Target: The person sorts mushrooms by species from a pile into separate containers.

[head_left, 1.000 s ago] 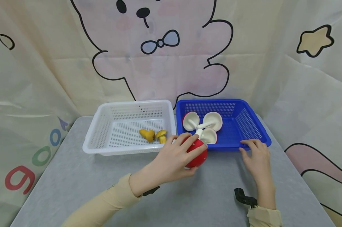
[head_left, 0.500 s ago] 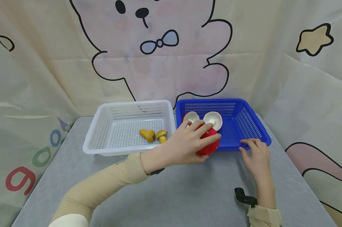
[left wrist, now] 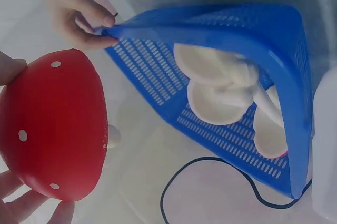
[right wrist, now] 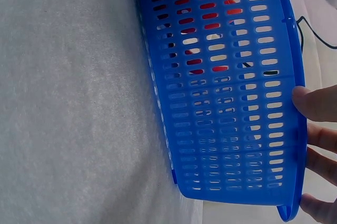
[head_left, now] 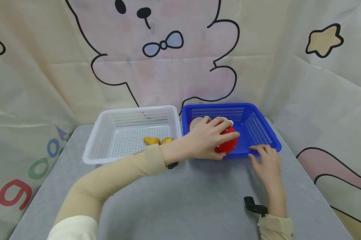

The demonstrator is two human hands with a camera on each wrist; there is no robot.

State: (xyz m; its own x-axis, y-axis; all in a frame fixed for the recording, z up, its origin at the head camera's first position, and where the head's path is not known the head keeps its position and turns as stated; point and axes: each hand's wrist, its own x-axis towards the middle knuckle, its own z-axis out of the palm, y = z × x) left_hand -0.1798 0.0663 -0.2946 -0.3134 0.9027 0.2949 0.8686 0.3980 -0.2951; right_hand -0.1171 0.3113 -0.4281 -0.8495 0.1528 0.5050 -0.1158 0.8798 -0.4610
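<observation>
My left hand (head_left: 205, 138) grips a red toy mushroom (head_left: 228, 141) with white dots by its cap, over the front part of the blue basket (head_left: 255, 128). In the left wrist view the red cap (left wrist: 58, 124) fills the near left side, with fingers around its edge. My right hand (head_left: 267, 165) pinches the basket's front rim near its right corner; the right wrist view has the fingertips (right wrist: 316, 103) on that rim. Inside the basket lie several toy mushrooms (left wrist: 216, 103) with pale undersides and stems, partly hidden by my left hand in the head view.
A white basket (head_left: 89, 150) stands left of the blue one, with yellow toy mushrooms (head_left: 151, 140) in it, partly covered by my left forearm. Both baskets are on a grey table (head_left: 174, 200). A printed curtain (head_left: 162, 76) hangs behind.
The left hand has carried the red mushroom right and farther from me, from the basket's front edge to above its inside. My right hand keeps its place on the rim. The head view has shifted slightly.
</observation>
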